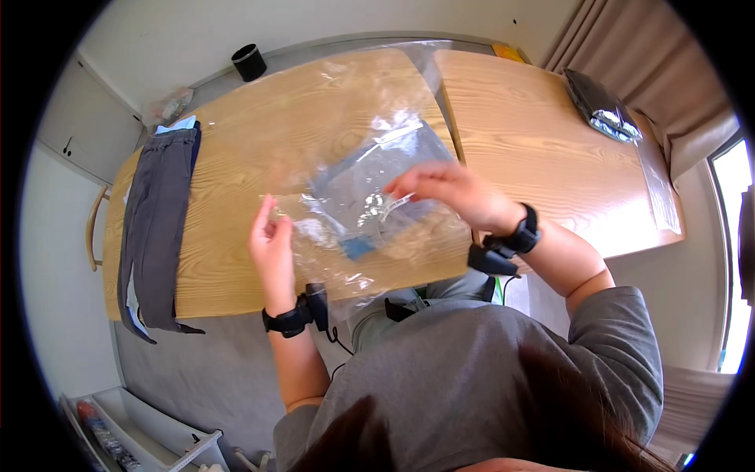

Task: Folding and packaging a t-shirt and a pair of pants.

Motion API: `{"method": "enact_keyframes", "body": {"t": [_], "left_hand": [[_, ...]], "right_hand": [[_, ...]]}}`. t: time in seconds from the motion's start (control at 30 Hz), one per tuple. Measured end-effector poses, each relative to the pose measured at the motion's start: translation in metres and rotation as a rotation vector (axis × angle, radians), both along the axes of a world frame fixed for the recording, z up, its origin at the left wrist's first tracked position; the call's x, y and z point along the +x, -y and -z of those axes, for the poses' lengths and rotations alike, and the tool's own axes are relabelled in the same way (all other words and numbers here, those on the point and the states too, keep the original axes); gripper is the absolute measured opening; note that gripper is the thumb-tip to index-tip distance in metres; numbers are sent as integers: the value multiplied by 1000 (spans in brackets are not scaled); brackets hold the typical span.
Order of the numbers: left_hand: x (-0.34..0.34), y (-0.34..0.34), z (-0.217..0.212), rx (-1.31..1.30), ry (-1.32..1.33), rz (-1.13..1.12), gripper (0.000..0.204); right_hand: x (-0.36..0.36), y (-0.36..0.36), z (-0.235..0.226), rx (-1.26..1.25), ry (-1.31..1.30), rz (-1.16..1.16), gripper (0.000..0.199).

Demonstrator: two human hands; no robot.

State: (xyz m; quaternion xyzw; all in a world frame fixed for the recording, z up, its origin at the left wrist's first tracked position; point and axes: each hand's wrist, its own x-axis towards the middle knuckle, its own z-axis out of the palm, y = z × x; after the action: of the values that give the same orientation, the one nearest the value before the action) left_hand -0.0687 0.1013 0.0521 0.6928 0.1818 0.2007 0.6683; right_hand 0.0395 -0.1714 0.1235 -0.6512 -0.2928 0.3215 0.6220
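Head view: clear bag [355, 214] lies between left hand [272, 250], pinching it, and right hand [450, 193], grip unclear.

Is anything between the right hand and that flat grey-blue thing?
Yes, clear plastic seems to lie over the flat grey-blue thing, below the right hand. I can't tell whether the thing is inside or underneath.

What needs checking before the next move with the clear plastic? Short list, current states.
1. Left hand at the clear plastic: ok, fingertips at its left edge; grip firmness unclear.
2. Right hand gripping: cannot tell, fingers blurred over the plastic.
3. Plastic smooth: not ok, wrinkled.
4. Blue-grey item inside the plastic: cannot tell, could be inside or underneath.
5. Grey trousers out of the way: ok, off to the left.
6. Dark bundle out of the way: ok, on the right-hand table.
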Motion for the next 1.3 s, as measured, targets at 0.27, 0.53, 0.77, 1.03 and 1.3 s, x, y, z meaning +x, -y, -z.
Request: {"method": "enact_keyframes", "body": {"t": [0.27,0.53,0.77,1.03,1.3], "left_hand": [[-18,-58,16,-243,161,-355,45],[-39,-84,44,-201,105,-427,46],[-59,-90,48,-203,42,-462,48],[-64,-88,50,-209,25,-454,51],[-43,-66,25,50,-311,-250,64]], "right_hand": [[-42,50,37,-106,-578,316,26],[-31,-9,69,320,-1032,586,43],[-16,-45,76,444,-1007,621,19],[-2,-39,67,358,-726,776,20],[10,60,56,788,-692,853,14]]}}
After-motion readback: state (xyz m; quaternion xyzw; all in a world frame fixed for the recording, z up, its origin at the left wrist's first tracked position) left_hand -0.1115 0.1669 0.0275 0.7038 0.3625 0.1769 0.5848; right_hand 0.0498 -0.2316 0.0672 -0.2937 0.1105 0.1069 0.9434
